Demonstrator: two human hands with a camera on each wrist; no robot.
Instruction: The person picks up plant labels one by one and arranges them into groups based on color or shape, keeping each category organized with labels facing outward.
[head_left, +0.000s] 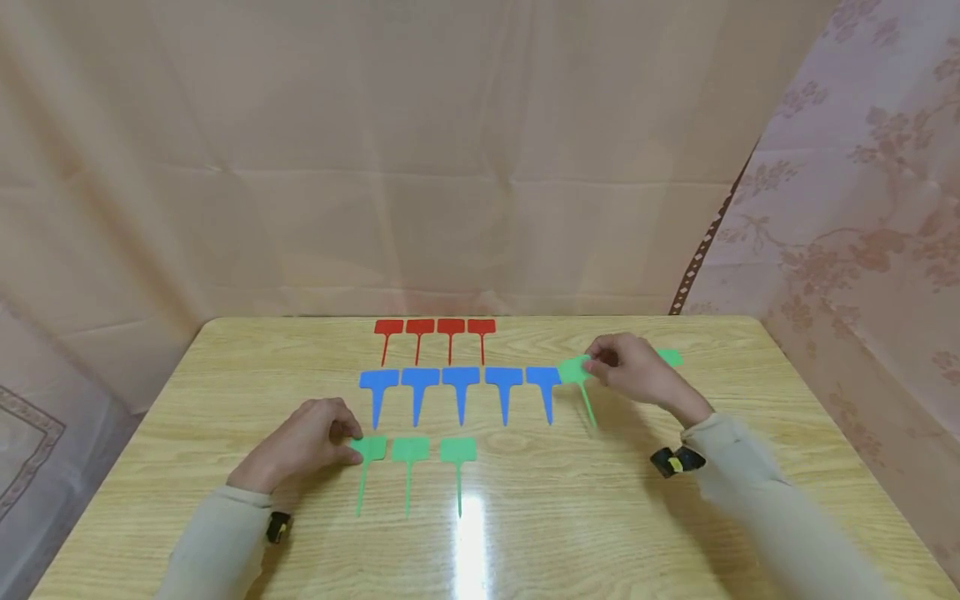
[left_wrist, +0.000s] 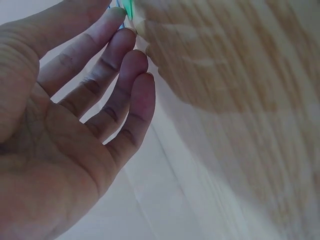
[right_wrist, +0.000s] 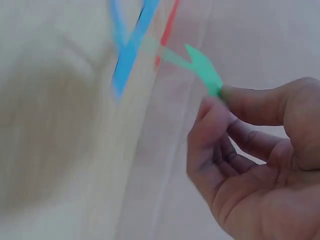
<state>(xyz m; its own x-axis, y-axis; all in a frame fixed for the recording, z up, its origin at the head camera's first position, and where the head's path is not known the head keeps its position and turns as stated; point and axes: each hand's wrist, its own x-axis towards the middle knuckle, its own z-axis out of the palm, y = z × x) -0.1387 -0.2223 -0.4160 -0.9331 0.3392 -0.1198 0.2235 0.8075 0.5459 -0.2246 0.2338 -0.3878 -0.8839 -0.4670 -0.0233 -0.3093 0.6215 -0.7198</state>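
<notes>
My right hand pinches a green plant label by the edge of its head, between thumb and forefinger. That label is held up off the table in the right wrist view, at the right end of a row of blue plant labels. At the near left, my left hand has thumb and forefinger on the left side of the head of another green label; its other fingers are loosely bent. Two more green labels, a middle one and a right one, lie beside it.
Several red plant labels form a row near the far edge of the wooden table. Partly behind the right hand lies more green label material. A beige curtain hangs behind the table, and a flowered cloth on the right.
</notes>
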